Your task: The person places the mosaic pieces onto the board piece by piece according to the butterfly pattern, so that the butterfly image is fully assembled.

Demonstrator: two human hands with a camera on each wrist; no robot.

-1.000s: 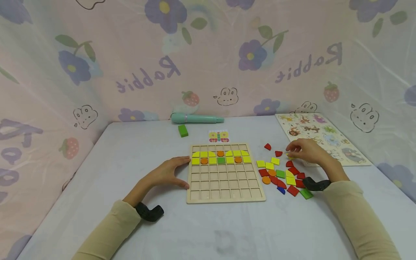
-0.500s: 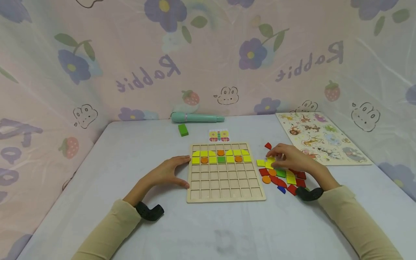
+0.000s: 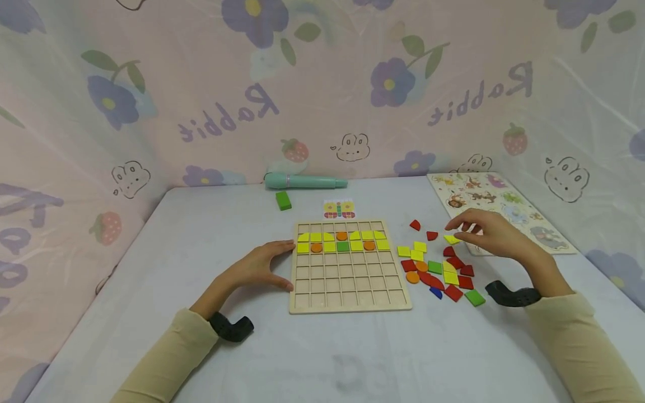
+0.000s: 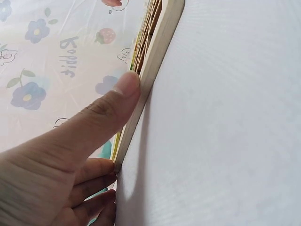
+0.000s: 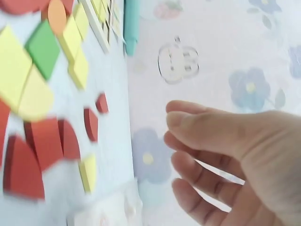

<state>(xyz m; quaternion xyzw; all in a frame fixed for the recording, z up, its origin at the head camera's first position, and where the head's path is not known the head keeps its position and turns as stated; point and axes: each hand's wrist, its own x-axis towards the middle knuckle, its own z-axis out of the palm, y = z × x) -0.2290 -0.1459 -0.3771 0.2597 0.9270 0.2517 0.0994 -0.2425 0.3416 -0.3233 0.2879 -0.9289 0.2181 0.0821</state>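
The left hand [image 3: 254,266] rests against the left edge of a wooden grid board [image 3: 350,311], its thumb [image 4: 127,84] and fingertips spread apart along that edge. Two rows of yellow, orange and green tiles fill cells in the board's upper part. Loosely bent and holding nothing, the right hand [image 3: 489,230] hovers at the far right of the loose tiles. Nearest to its fingertips is a yellow tile with a curved edge [image 3: 451,239]; the right wrist view shows this yellow tile [image 5: 88,173] apart from the fingers.
Loose red tiles [image 3: 453,293], yellow square tiles [image 3: 403,251], orange discs [image 3: 412,277] and green tiles [image 3: 475,298] lie right of the board. Behind it are a butterfly pattern card [image 3: 339,209], a green block [image 3: 283,200] and a teal microphone-shaped object [image 3: 307,182]. An animal puzzle board [image 3: 504,207] lies back right.
The right hand moved left over the yellow square tiles, then back right. One yellow square now lies slightly farther left, closer to the other two. The left hand stayed in place.
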